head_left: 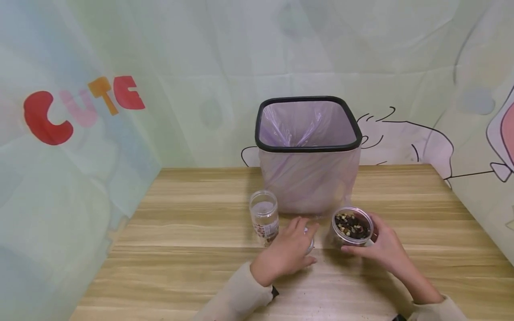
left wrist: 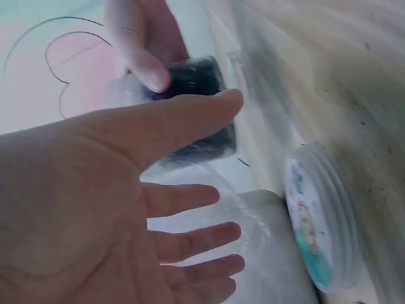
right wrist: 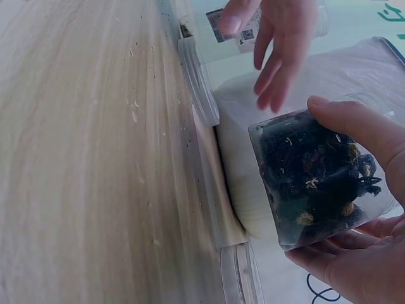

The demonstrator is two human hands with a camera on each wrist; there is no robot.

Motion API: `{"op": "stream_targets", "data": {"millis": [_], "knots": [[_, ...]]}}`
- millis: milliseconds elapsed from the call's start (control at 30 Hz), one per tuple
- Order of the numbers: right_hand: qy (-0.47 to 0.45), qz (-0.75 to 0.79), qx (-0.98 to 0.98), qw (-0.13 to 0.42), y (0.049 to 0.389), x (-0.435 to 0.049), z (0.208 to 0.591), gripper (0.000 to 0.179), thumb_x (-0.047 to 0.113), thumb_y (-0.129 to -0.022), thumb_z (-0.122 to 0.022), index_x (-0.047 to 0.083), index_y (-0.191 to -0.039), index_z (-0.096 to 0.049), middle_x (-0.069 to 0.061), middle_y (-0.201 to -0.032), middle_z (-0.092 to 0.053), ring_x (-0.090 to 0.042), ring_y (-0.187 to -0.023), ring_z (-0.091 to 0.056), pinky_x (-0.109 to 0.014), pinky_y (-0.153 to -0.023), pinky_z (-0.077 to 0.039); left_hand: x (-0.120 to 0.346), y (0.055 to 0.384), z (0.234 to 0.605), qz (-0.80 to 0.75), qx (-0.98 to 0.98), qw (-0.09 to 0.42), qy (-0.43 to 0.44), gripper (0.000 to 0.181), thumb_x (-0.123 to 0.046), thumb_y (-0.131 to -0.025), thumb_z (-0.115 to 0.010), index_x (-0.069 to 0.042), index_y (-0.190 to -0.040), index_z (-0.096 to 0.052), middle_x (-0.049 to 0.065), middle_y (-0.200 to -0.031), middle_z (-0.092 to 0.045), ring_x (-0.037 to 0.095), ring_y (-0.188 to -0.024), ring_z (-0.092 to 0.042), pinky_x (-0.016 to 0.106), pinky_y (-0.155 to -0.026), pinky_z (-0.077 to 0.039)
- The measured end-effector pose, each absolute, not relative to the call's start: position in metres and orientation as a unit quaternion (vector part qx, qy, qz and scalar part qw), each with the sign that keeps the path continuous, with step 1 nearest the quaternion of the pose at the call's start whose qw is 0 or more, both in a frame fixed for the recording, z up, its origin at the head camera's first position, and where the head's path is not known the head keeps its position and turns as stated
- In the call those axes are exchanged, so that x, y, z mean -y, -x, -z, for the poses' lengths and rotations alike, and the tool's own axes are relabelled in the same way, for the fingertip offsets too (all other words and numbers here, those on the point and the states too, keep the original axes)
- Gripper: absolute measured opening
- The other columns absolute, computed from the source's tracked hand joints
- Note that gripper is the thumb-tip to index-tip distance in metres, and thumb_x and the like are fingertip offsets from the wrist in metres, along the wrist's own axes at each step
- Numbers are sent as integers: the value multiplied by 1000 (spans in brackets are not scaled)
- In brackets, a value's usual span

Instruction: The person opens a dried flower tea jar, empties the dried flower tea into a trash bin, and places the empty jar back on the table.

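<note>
My right hand (head_left: 384,246) grips a clear plastic jar (head_left: 341,234) by its side, thumb in front. Dark dried pieces with pale bits half fill it, and in the right wrist view it is held above the table. The left hand (head_left: 286,249) hovers over the table with fingers spread, holding nothing. Close to it lie stacked round lids (left wrist: 323,218), the outer one printed with a coloured picture; in the head view the hand mostly covers them. Left of that hand stands a taller clear jar (head_left: 264,214) with reddish-brown pieces low inside. Another clear round lid (right wrist: 240,275) lies on the tabletop.
A bin (head_left: 309,183) with a black rim and a thin plastic liner stands behind the jars. Small crumbs are scattered on the wooden table (head_left: 201,223). Printed cloth (head_left: 201,89) hangs at the back and sides.
</note>
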State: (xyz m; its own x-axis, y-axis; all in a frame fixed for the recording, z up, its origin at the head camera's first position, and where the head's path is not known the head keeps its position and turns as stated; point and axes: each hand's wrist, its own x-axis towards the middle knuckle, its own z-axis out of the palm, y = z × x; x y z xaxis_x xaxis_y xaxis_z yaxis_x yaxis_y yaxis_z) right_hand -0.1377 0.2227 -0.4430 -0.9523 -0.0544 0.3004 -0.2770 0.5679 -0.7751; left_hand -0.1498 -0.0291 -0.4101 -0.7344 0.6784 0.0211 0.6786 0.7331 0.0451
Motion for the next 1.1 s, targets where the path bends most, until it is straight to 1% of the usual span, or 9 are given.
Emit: {"op": "stream_targets", "data": {"millis": [133, 200, 333, 500, 600, 733, 833, 967, 1100], "knots": [[-96, -455, 877, 122, 138, -224, 444, 84, 21, -58, -98, -2, -127, -56, -16, -115, -66, 2, -99, -57, -9, -82, -44, 33, 143, 403, 8, 919, 30, 394, 65, -48, -88, -73, -9, -136, -54, 11, -132, -55, 25, -121, -52, 35, -107, -41], [-95, -451, 879, 122, 138, -224, 444, 85, 21, -58, -98, -2, -128, -56, -17, -115, -66, 1, -99, -57, -9, -82, -44, 36, 140, 401, 2, 913, 34, 406, 61, -47, -89, -72, -10, -135, -56, 8, -127, -59, 21, -117, -55, 32, -105, -42], [-91, -444, 883, 121, 139, -226, 443, 87, 23, -58, -99, -1, -129, -56, -17, -116, -66, 1, -99, -57, -8, -82, -43, 43, 137, 398, 18, 907, 18, 421, 56, -49, -95, -64, -12, -137, -58, 4, -124, -63, 16, -114, -59, 29, -102, -43], [-86, -440, 886, 117, 138, -229, 443, 88, 25, -58, -99, 1, -131, -55, -17, -118, -66, 4, -100, -55, -7, -83, -41, 58, 135, 400, 89, 901, -15, 424, 52, -54, -98, -56, -14, -130, -64, 1, -121, -66, 14, -109, -62, 29, -94, -50], [-84, -440, 887, 114, 137, -231, 443, 88, 25, -58, -99, 1, -131, -55, -17, -118, -66, 6, -100, -54, -7, -83, -41, 70, 134, 402, 136, 895, -37, 423, 49, -53, -98, -57, -13, -126, -66, -1, -119, -67, 11, -109, -61, 29, -94, -50], [-84, -441, 886, 115, 136, -234, 443, 88, 23, -58, -99, 2, -132, -56, -17, -118, -66, 7, -99, -53, -7, -82, -41, 87, 134, 403, 180, 888, -60, 418, 48, -48, -96, -62, -9, -124, -66, 0, -118, -67, 9, -109, -61, 27, -94, -49], [-88, -446, 883, 118, 136, -236, 443, 88, 21, -58, -99, 1, -131, -56, -18, -118, -66, 8, -99, -53, -6, -82, -41, 100, 134, 404, 203, 888, -73, 406, 46, -43, -95, -67, -8, -124, -66, 2, -118, -68, 11, -108, -62, 27, -93, -50], [-92, -453, 879, 120, 135, -237, 444, 86, 18, -58, -98, -1, -130, -56, -18, -117, -65, 8, -98, -54, -6, -82, -41, 115, 134, 404, 227, 893, -88, 378, 43, -39, -92, -72, -10, -123, -67, 2, -117, -68, 15, -106, -64, 29, -90, -52], [-94, -457, 877, 119, 135, -238, 445, 85, 17, -58, -98, -2, -129, -56, -19, -116, -65, 9, -98, -54, -6, -82, -41, 130, 134, 405, 240, 900, -98, 350, 48, -42, -89, -74, -9, -122, -67, 3, -114, -69, 16, -103, -64, 31, -88, -53]]}}
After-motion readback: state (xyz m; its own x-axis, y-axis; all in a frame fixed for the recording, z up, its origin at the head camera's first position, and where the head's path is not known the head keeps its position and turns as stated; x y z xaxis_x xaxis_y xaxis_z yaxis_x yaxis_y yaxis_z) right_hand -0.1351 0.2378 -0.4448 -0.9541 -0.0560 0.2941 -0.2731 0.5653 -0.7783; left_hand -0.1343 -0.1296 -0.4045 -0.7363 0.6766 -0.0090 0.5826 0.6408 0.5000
